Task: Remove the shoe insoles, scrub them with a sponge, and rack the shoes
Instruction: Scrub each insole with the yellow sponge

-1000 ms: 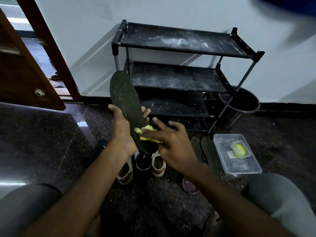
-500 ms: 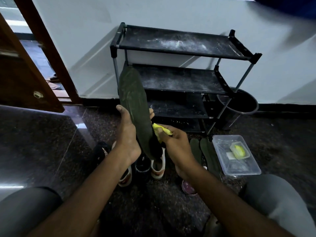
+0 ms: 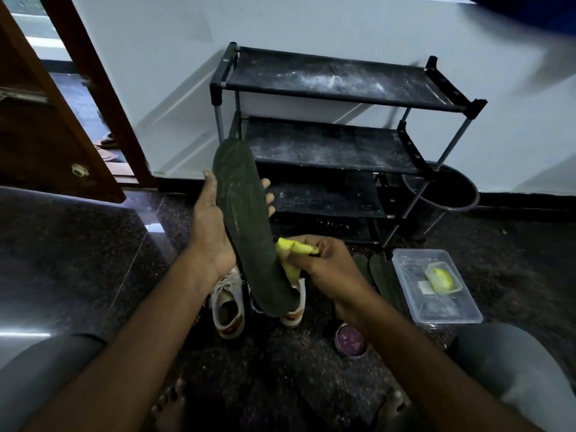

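**Sponge meeting the insole's edge**

I am watching the left hand (image 3: pixel 212 235) cradling the dark insole (image 3: pixel 249 226), thumb along its left edge and fingertips showing past its right edge, holding it tilted upright above the white shoes (image 3: pixel 229 307) on the floor. The right hand (image 3: pixel 327 263) is pinching the yellow sponge (image 3: pixel 291 252) with curled fingers and pressing it against the insole's lower right edge. Spare insoles (image 3: pixel 378 275) are lying just beside the clear tub (image 3: pixel 436 307), near the shoe rack (image 3: pixel 327 85).
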